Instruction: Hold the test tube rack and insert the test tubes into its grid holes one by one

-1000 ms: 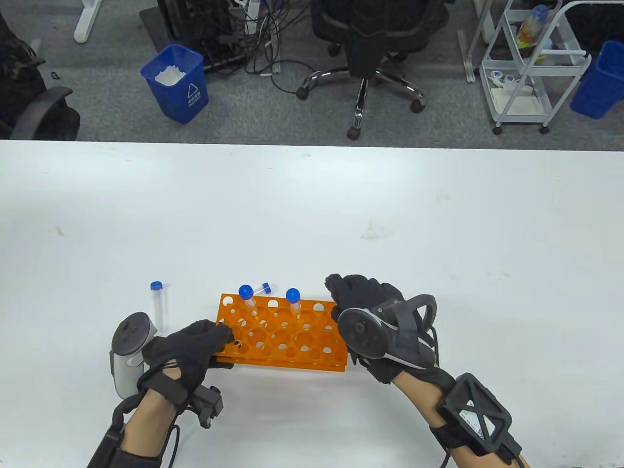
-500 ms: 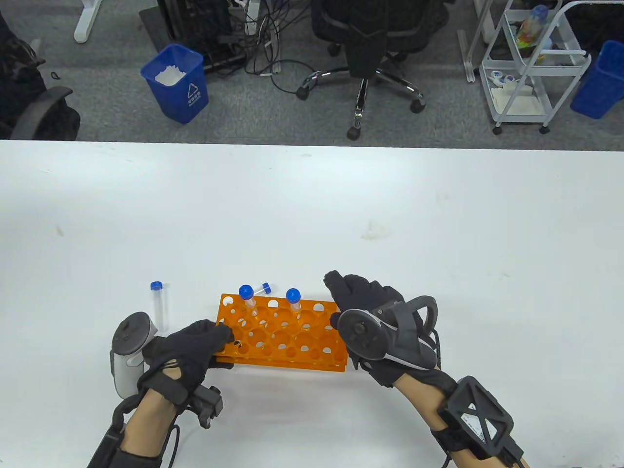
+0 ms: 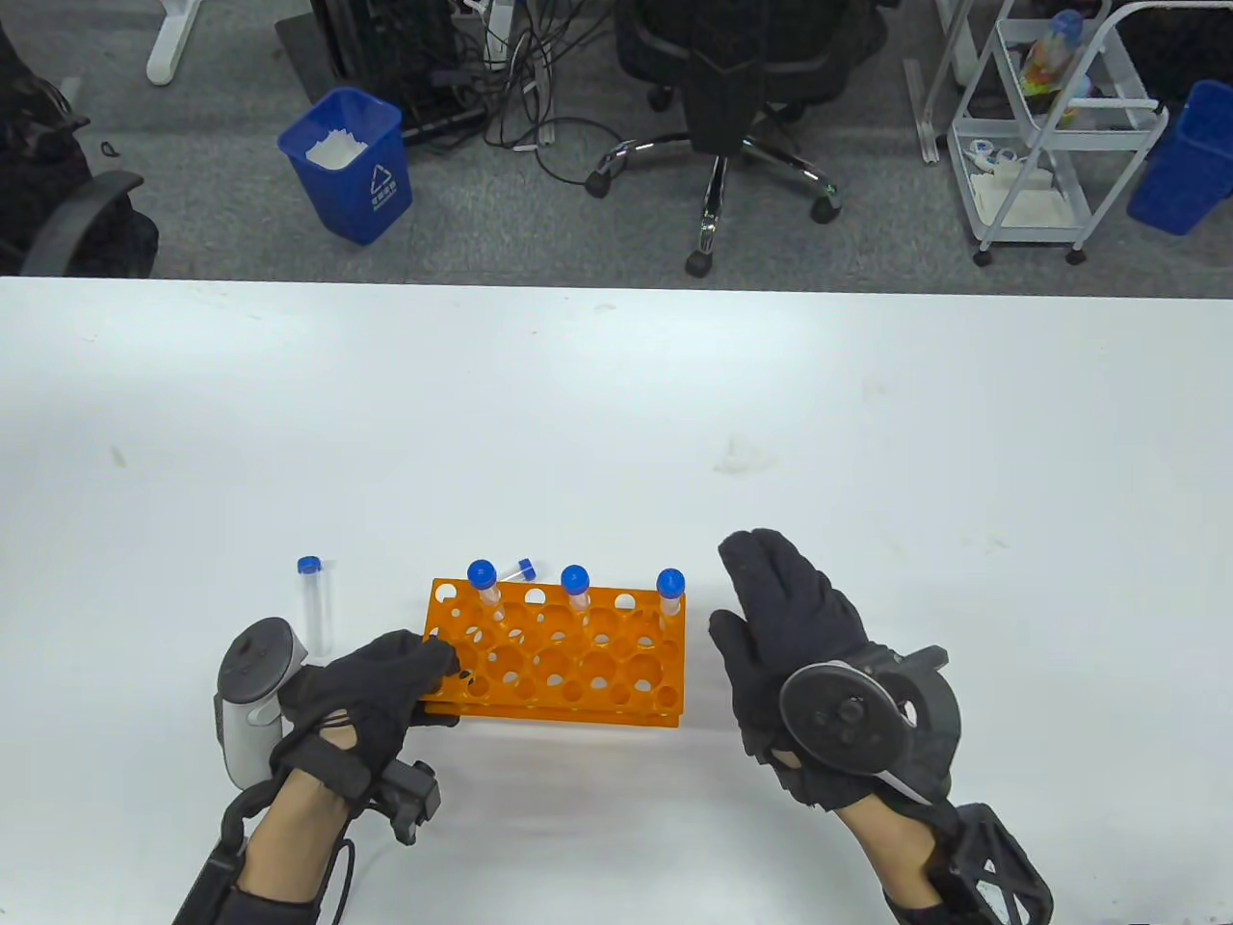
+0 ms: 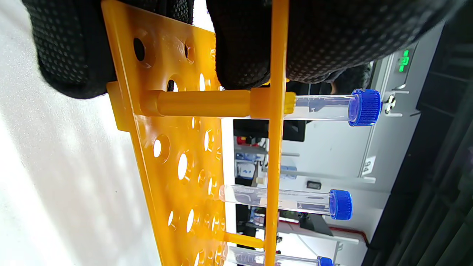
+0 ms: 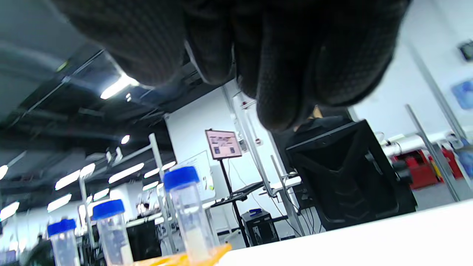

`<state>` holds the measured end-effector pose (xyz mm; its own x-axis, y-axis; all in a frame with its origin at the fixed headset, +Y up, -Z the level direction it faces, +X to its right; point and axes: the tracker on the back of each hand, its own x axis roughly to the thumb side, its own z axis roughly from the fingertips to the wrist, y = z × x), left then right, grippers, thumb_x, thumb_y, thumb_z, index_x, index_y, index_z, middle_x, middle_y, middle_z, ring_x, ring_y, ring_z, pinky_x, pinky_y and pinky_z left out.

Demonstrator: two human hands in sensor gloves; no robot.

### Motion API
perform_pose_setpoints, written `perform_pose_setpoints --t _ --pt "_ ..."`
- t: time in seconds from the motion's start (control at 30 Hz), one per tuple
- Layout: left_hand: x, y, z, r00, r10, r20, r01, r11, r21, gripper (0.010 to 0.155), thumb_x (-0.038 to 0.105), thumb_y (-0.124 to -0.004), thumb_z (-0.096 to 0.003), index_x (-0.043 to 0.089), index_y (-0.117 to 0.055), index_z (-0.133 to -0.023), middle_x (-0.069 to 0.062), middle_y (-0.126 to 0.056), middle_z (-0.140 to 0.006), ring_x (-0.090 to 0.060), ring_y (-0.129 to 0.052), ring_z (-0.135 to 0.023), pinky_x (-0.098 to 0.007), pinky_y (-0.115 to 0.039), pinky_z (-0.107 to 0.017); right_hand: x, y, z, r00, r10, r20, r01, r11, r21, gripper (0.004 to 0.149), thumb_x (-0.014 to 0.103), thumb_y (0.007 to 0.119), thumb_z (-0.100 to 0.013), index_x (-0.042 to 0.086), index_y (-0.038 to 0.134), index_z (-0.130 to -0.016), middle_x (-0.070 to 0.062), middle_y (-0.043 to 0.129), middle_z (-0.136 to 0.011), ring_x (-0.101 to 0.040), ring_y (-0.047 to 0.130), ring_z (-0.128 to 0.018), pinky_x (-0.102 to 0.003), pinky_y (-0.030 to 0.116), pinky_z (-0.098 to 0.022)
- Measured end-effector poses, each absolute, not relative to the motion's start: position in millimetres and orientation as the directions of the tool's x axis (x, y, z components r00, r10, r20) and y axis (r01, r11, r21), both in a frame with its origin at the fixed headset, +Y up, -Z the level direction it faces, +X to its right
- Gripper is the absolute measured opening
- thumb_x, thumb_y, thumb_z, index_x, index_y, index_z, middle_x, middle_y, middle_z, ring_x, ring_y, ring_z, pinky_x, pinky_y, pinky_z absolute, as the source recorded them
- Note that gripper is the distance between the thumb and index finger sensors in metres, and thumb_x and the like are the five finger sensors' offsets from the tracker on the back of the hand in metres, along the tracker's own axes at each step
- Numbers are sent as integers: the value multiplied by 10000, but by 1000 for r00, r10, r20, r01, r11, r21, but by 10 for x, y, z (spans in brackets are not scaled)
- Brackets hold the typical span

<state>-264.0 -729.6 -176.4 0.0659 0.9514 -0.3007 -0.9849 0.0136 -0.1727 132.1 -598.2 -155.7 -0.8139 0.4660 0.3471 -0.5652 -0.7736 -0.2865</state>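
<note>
The left hand [image 3: 371, 689] grips the orange rack [image 3: 568, 665] at its end; the right hand [image 3: 795, 665] hovers beside it, fingers spread, holding nothing.

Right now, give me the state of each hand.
Left hand: grips the orange rack at its left end.
Right hand: open, holding nothing, beside the rack.

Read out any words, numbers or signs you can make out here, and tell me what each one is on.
Recycling triangle symbol, white, on the blue bin; the characters under it are too small to read.
"94" on a tag on the grey cabinet, seen sideways.
Graduation marks on the test tubes are too faint to read.
The wall screen is blurred.
</note>
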Motion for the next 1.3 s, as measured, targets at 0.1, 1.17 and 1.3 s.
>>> perform_pose_setpoints --t 0.1,1.17,1.3 --pt "-2640 -7297 -1763 68 951 -301 -986 17 -169 392 465 -841 -387 159 -875 -630 -324 -629 -897 -448 -989 -626 -504 -917 -421 1435 -6234 -1567 -745 597 299 -662 -717 -219 541 347 790 -423 86 744 -895 -303 727 -981 -471 924 -707 -606 824 -484" --pt "-2540 -7063 -1800 359 927 -109 -919 330 -215 634 541 -765 -412 38 -824 -794 -280 -653 -932 -459 -979 -668 -515 -896 -453 1398 -7330 -1666 5 965 -262 -976 62 211 432 328 761 -436 9 820 -721 -468 540 -971 -607 789 -707 -634 840 -421" --pt "-2761 -6758 -1862 426 904 -41 -904 423 -63 610 525 -764 -418 73 -809 -824 -264 -665 -940 -458 -974 -679 -522 -883 -462 1461 -7307 -1673 17 968 -249 -979 67 193 432 331 765 -434 12 824 -720 -465 549 -969 -604 793 -706 -631 842 -419"
